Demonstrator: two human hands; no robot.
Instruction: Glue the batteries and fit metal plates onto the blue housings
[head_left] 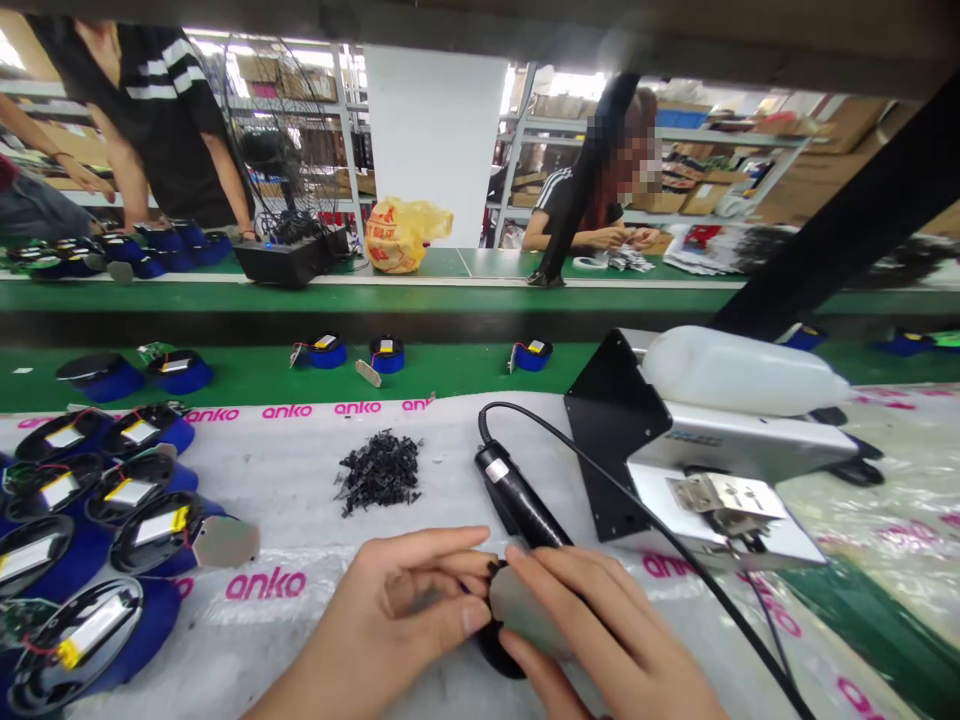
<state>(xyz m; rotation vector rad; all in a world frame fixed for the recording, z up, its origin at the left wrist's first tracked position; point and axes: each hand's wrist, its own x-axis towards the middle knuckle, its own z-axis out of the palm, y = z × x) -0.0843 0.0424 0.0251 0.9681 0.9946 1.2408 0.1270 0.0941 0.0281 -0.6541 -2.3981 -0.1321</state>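
Note:
Both my hands meet at the near edge of the bench over one small dark device (501,652). My left hand (390,625) pinches it from the left with thumb and fingers. From the right, my right hand (592,640) holds a flat grey oval plate (517,615) against its top. Just behind my fingers lies a black corded hand tool (517,498). A heap of small black plastic parts (380,470) sits a little farther back on the white sheet.
Several blue devices with exposed batteries (112,500) crowd the left. A metal machine with a white bottle (720,440) stands at the right, its cable trailing forward. More blue units (387,353) ride the green conveyor. Other people work across the far bench.

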